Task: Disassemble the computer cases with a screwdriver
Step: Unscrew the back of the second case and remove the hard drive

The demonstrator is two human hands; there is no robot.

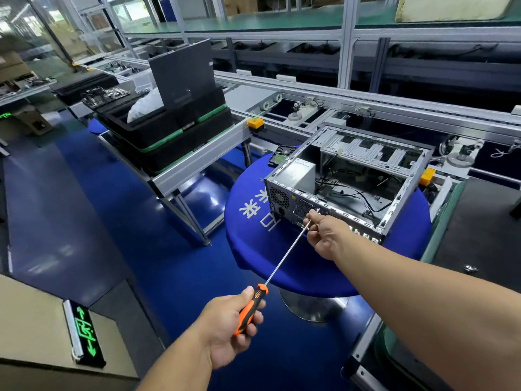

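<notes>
case mostly gutted, back-panel screws still to go

using the round blue table (287, 261) as our landmark, biggest stuff first. behind and to the left of the table sits a conveyor line (366, 105) with stacked black trays (174, 136) and a dark panel standing up in them. on top of the table, toward its far right side, is the computer case (346, 176), open side up with the cover already off. inside we can see the silver power supply (298, 174) and some loose black cables, not much else, so we'd guess a good chunk of the teardown is done. a hard drive (282, 155) lies on the table just behind the case.

out over the table's near edge runs our long screwdriver (284, 258), tip up at the case's rear panel. our left hand (228, 331) is wrapped firmly round the orange-and-black handle below the table's front edge. our right hand (327, 232) pinches the shaft near the tip, steadying it. what's left, we reckon: the rear screws, then the supply itself.
</notes>
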